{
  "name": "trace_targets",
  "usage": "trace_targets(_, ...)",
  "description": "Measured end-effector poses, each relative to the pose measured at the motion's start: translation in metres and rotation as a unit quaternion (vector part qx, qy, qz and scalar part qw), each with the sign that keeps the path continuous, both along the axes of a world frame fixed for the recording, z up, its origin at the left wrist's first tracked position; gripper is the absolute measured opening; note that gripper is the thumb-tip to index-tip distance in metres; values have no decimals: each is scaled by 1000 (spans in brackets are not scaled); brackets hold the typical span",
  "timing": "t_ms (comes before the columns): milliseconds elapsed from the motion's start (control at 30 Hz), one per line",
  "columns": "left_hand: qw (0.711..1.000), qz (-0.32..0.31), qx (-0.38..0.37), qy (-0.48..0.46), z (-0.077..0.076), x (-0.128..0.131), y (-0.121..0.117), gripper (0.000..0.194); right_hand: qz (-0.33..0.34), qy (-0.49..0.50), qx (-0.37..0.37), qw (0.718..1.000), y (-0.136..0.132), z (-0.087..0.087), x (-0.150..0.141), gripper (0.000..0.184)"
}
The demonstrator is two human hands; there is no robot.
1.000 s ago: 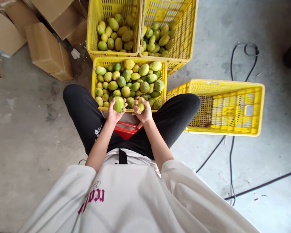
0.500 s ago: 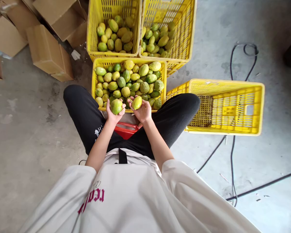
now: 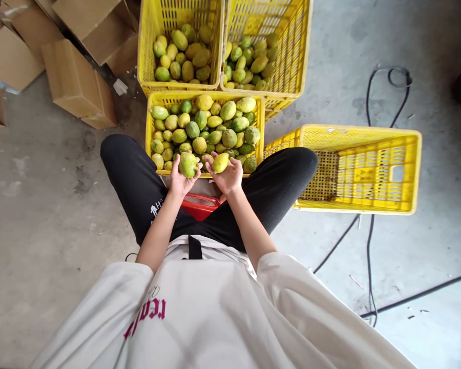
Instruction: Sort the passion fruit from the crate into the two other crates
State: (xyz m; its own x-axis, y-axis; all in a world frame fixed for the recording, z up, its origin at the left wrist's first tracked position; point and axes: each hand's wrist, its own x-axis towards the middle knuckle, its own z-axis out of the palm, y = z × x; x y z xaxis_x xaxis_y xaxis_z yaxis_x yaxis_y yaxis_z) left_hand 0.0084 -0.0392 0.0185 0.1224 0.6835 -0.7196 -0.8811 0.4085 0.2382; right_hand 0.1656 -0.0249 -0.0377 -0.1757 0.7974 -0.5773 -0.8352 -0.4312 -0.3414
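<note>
My left hand cradles a large green-yellow lemon in its palm, with the fingers curled round it. In my right hand lies a smaller, yellower lemon, held by the fingers. Both hands are side by side over the near rim of a yellow plastic crate, which is filled with many green and yellow lemons. The two held lemons are close together but apart.
Behind stand two taller yellow crates, each with lemons at the bottom. An empty yellow crate lies tipped at the right. Cardboard boxes sit at the upper left. Black cables cross the floor. A red seat shows between my legs.
The green-yellow lemon has turned in my left hand and shifted slightly up and right. The yellow lemon has moved slightly right with my right hand and tilted.
</note>
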Motion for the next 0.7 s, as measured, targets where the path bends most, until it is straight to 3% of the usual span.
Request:
trace_targets(133,999,-31,15,42,-7,0,0,43,23,-28,10,999,1,1,-1,16)
trace_targets(333,994,-87,7,59,-21,6,2,38,66,-63,5,996,1,-2,1,27)
trace_targets(600,999,-1,31,16,-19,3,1,38,-11,-21,-10,1000,2,6,-3,6)
trace_targets(700,998,-5,49,29,-21,1,0,36,-3,-24,8,1000,2,7,-4,8)
